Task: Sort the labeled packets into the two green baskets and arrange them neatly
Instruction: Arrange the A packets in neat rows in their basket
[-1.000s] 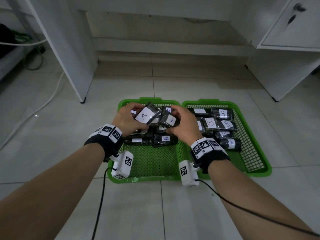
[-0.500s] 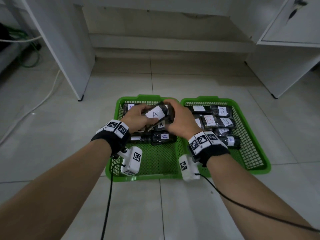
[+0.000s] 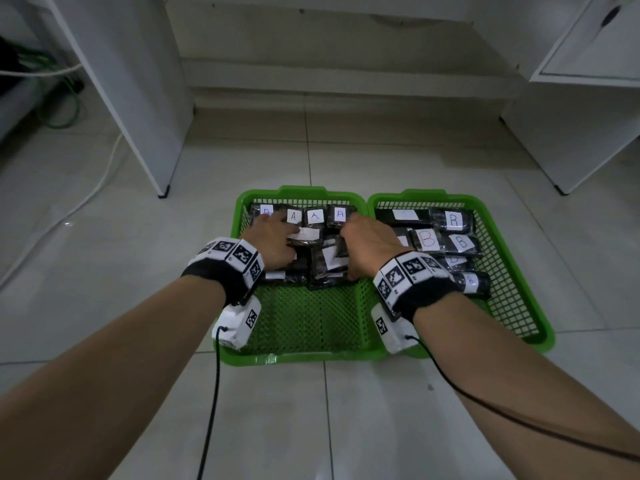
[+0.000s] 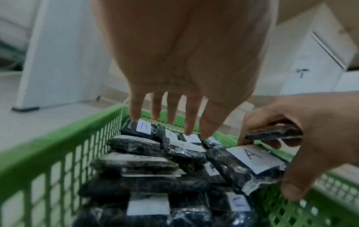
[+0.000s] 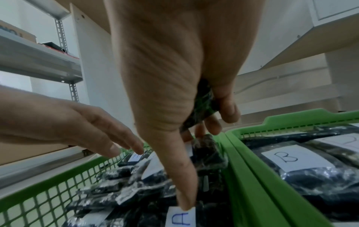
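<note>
Two green baskets sit side by side on the floor. The left basket [image 3: 304, 358] holds dark packets labelled A [image 3: 314, 216], with a row along its far wall. The right basket [image 3: 540, 327] holds packets labelled B [image 3: 427, 239]. My left hand [image 3: 273, 237] hovers over the far A row with its fingers straight and spread [image 4: 174, 107], holding nothing. My right hand [image 3: 367, 244] grips one dark packet [image 4: 276, 132] edge-on in its curled fingers [image 5: 227, 107]. Its thumb reaches down to an A label [image 5: 181, 218].
A white cabinet leg [image 3: 162, 194] stands on the floor left of the baskets, with cables [image 3: 104, 174] trailing beyond it. Another white cabinet [image 3: 568, 150] stands at the right. The near half of the left basket shows bare mesh [image 3: 311, 317].
Both hands held A packets raised above the left basket. They have come down toward its far end; the left hand has let go and spread flat, and the right hand still holds one packet.
</note>
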Motion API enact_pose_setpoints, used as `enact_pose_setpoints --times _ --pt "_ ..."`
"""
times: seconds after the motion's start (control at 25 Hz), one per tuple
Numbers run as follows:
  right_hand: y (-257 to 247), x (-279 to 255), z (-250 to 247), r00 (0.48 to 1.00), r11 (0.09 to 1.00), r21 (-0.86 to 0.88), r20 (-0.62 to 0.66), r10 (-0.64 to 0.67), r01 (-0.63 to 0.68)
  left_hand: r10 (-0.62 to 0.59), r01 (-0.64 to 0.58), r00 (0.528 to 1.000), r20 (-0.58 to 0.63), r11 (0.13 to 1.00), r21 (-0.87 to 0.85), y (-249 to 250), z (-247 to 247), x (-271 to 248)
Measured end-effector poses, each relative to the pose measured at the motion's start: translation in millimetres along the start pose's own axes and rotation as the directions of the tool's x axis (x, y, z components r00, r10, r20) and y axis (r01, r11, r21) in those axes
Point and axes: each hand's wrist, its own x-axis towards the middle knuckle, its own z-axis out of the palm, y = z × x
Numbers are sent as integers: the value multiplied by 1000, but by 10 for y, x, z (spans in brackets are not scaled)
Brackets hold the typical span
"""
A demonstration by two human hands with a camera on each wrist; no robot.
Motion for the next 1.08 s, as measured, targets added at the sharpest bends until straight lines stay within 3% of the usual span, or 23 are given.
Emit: enact_pose_setpoints --times 0.12,0.36,0.56,0.76,0.88,0.96,1.08 --pt "-88 27 88 1000 999 -51 21 -17 18 -52 23 973 224 991 130 -24 90 29" --pt "-132 124 147 999 999 -36 -43 9 -11 -32 -7 968 250 988 153 -71 84 10" --pt "-133 153 251 1000 999 28 -21 20 -20 15 -38 983 181 991 127 -84 90 4" --pt "-72 119 294 998 996 85 -63 1 4 27 -12 996 -80 984 177 -56 87 53" --pt "0 97 291 992 988 153 -124 20 -1 53 -47 998 -18 975 216 -54 25 239" --pt "65 98 272 988 956 293 -134 72 -30 31 -42 999 45 967 250 -87 5 367" --pt "175 130 246 986 814 578 -93 138 -59 -2 -8 1000 27 934 357 -122 51 472"
